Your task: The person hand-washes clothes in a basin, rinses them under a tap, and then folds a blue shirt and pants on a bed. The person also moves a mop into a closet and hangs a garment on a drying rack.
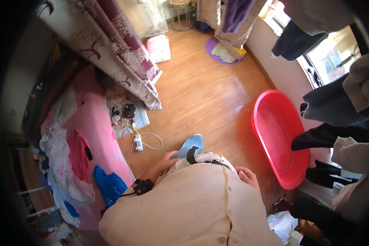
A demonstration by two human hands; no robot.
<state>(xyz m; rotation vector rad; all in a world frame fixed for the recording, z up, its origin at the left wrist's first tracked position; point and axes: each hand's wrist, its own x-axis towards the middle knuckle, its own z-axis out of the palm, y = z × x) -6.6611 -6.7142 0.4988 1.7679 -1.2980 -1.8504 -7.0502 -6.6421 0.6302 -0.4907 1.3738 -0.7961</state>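
Observation:
My left hand [167, 161] is low beside my body, its fingertips overlapping the edge of a light blue item [190, 144], which looks like a slipper or sock at floor level. Whether the fingers grip it cannot be made out. A dark strap [191, 154] hangs at my waist in front of it. On the other side, my right hand [248, 176] rests by my hip, fingers loosely curled with nothing seen in them. My beige shirt [184, 200] hides part of both arms. A small black device [143, 186] is strapped near my left wrist.
A red plastic tub [281, 138] stands on the wooden floor [200, 92] at right, under hanging clothes [332, 104]. At left is a bed with a pink sheet [95, 113] and rumpled clothing. A white power strip [138, 142] with cables lies by the bed. Patterned curtains [123, 58] hang nearby.

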